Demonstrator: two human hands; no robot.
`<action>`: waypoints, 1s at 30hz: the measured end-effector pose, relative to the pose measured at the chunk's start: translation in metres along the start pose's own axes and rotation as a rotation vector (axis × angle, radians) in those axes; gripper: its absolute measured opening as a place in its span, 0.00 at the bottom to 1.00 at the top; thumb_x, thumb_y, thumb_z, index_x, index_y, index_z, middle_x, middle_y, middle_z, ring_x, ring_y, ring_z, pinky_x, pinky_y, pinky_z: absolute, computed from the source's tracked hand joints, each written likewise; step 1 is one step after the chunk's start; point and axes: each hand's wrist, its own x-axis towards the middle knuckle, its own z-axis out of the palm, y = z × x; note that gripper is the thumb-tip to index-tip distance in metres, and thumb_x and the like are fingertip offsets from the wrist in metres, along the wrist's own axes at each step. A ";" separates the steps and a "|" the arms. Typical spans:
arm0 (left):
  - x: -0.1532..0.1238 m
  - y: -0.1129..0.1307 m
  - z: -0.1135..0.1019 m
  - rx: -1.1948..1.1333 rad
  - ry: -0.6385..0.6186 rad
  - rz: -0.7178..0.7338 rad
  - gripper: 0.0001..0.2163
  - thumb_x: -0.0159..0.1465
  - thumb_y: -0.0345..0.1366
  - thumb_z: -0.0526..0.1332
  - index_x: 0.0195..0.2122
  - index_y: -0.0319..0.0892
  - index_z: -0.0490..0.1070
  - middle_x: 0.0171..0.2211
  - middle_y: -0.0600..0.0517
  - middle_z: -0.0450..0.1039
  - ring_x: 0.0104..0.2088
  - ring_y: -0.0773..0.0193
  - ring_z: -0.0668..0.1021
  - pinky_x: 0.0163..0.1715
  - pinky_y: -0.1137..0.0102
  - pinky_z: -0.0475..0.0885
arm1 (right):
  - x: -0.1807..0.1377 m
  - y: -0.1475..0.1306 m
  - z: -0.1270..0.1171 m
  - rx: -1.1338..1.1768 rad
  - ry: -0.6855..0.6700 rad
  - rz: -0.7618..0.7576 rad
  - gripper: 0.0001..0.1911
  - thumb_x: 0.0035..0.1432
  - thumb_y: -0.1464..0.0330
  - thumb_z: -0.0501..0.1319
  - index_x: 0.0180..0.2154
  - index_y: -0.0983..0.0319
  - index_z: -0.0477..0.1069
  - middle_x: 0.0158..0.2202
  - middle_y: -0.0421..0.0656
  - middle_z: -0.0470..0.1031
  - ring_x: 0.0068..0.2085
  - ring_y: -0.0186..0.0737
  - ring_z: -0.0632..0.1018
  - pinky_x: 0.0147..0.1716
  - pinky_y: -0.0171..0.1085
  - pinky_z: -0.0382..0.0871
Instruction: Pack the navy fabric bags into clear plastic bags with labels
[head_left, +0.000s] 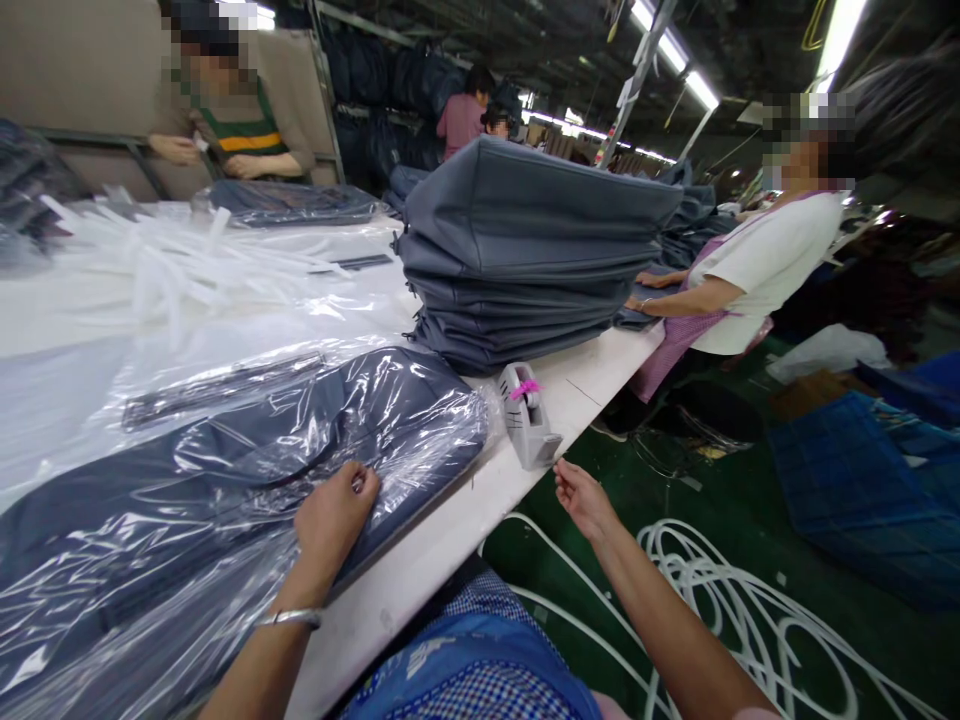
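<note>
My left hand (pixel 337 515) is closed, fingers curled on the clear plastic bag (pixel 247 540), pressing a fold of it. Inside the plastic lies a dark blue-grey fabric article (pixel 187 480), flat along the table's front edge. My right hand (pixel 583 497) pinches thumb and fingers together right at the front tip of a grey tape dispenser (pixel 529 430), where the tape end is; the clear strip itself hardly shows. A pink piece (pixel 525 389) sits on the dispenser's roll.
A tall stack of blue-grey fabric articles (pixel 525 240) stands behind the dispenser. White strips (pixel 187 260) lie heaped at the back left. One co-worker (pixel 757 260) stands at the right, another (pixel 247 130) across the table. White tubing (pixel 712 590) coils on the green floor.
</note>
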 end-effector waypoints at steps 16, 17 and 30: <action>-0.009 0.006 0.004 -0.059 0.040 -0.016 0.14 0.68 0.46 0.49 0.38 0.46 0.72 0.33 0.49 0.80 0.34 0.56 0.80 0.30 0.69 0.61 | 0.009 -0.188 0.126 -1.194 -1.120 -0.929 0.11 0.58 0.59 0.63 0.30 0.58 0.76 0.29 0.41 0.76 0.33 0.38 0.74 0.35 0.35 0.63; -0.009 0.006 0.005 -0.061 0.045 -0.016 0.14 0.68 0.46 0.50 0.38 0.47 0.72 0.33 0.49 0.80 0.34 0.56 0.80 0.30 0.69 0.60 | 0.018 -0.188 0.143 -1.270 -1.150 -0.961 0.11 0.57 0.59 0.64 0.29 0.59 0.76 0.28 0.40 0.75 0.32 0.37 0.73 0.34 0.34 0.61; -0.010 0.005 0.006 -0.115 0.013 -0.036 0.12 0.68 0.45 0.52 0.36 0.47 0.71 0.32 0.51 0.80 0.32 0.58 0.80 0.27 0.68 0.55 | 0.068 -0.163 0.226 -1.707 -1.263 -1.077 0.06 0.52 0.62 0.70 0.28 0.56 0.77 0.29 0.39 0.78 0.34 0.38 0.75 0.30 0.34 0.54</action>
